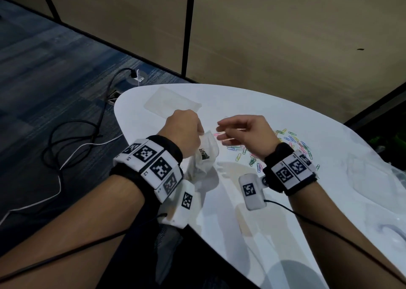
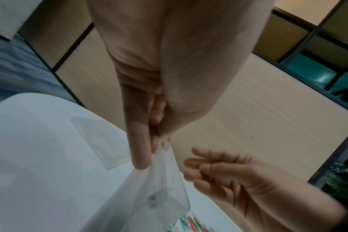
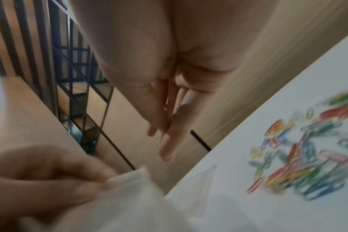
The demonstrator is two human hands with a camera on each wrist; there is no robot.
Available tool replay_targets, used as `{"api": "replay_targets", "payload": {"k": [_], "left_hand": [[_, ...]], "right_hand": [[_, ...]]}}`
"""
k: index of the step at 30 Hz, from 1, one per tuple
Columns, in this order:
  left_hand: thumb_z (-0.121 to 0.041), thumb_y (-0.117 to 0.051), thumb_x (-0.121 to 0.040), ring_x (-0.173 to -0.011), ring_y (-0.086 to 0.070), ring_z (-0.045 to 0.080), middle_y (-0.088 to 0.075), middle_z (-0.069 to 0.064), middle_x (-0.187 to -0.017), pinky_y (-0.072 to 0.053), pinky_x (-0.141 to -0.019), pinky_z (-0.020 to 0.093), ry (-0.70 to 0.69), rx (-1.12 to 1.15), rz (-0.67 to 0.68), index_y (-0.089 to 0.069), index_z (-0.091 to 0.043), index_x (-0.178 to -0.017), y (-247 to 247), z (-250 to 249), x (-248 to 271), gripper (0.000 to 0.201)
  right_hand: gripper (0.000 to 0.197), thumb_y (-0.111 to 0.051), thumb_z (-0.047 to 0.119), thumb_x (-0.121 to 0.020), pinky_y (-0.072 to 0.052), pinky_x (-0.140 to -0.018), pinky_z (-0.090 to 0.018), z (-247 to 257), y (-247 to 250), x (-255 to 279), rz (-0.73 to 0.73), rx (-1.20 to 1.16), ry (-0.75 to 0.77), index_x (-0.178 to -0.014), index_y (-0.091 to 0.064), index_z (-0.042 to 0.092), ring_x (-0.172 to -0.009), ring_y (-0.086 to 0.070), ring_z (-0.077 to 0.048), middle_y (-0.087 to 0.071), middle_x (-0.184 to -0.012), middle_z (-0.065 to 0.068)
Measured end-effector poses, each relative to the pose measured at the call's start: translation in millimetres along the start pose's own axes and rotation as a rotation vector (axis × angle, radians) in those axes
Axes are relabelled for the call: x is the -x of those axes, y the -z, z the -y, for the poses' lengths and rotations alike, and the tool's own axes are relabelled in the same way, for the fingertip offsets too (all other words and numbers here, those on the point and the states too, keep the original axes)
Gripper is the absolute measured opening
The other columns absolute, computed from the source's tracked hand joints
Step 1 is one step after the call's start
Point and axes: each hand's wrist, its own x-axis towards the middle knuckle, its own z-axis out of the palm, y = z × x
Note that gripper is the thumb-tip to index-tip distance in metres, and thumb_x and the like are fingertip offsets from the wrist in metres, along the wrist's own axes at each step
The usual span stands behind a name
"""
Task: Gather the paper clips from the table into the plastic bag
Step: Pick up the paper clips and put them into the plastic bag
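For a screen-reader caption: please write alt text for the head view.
A left hand pinches a crumpled clear plastic bag above a white table, while the open right hand hovers beside it. Scattered multicoloured paper clips lie near the right wrist.

The clear plastic bag [image 1: 206, 157] hangs crumpled from my pinch, its bottom on the table [image 1: 274, 223]. Coloured paper clips [image 1: 294, 148] lie scattered right of the bag, near it.

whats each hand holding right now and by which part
The left hand pinches the plastic bag by its top edge, between thumb and fingers. The right hand holds nothing; its fingers are loosely open beside the bag's mouth.
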Motion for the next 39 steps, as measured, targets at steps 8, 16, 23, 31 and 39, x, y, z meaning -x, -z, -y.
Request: {"api": "replay_targets", "payload": {"k": [8,16,23,31,39], "left_hand": [[-0.003,-0.058,-0.091,-0.092,-0.072,0.031,-0.070,0.014,-0.107,-0.060,-0.087,0.037,0.032,0.017,0.002,-0.075,-0.014,-0.100,11,12,-3,0.021],[-0.003,-0.057,-0.092,-0.090,-0.072,0.029,-0.069,0.011,-0.109,-0.060,-0.085,0.037,0.009,-0.016,-0.002,-0.074,-0.014,-0.102,11,11,-2,0.023],[-0.004,-0.056,-0.093,-0.092,-0.072,0.030,-0.069,0.010,-0.114,-0.059,-0.087,0.036,-0.008,-0.052,0.033,-0.074,-0.016,-0.104,6,3,0,0.025],[-0.003,-0.057,-0.093,-0.093,-0.072,0.029,-0.070,0.011,-0.112,-0.059,-0.089,0.037,-0.005,-0.048,0.032,-0.074,-0.014,-0.106,5,-5,1,0.024],[-0.003,-0.054,-0.094,-0.095,-0.072,0.030,-0.072,0.012,-0.110,-0.058,-0.091,0.037,-0.001,-0.033,0.022,-0.075,-0.013,-0.107,-2,-12,0,0.027]], "right_hand": [[0.037,-0.055,0.023,-0.096,-0.032,-0.116,-0.039,-58,-9,-66,0.029,0.871,0.043,-0.132,-0.058,0.026,-0.135,-0.045,-0.021,-0.048,-0.146,0.000],[0.053,-0.029,0.029,-0.103,-0.022,-0.115,-0.059,-112,0,-67,0.312,1.377,-0.120,-0.154,-0.013,0.028,-0.148,-0.007,-0.040,-0.005,-0.164,-0.002],[0.021,-0.048,0.010,-0.093,-0.050,-0.070,-0.033,-112,10,-43,0.064,1.312,0.087,-0.093,-0.069,0.005,-0.084,-0.062,-0.030,-0.065,-0.092,-0.013],[0.009,-0.074,0.016,-0.084,-0.056,-0.080,-0.025,-74,44,-33,-0.362,0.501,-0.214,-0.092,-0.077,0.014,-0.074,-0.068,-0.015,-0.072,-0.079,0.002],[0.018,-0.069,0.002,-0.085,-0.057,-0.081,-0.030,-4,-5,-1,-0.094,-0.412,-0.052,-0.103,-0.070,-0.002,-0.080,-0.070,-0.022,-0.072,-0.094,-0.014]]}}
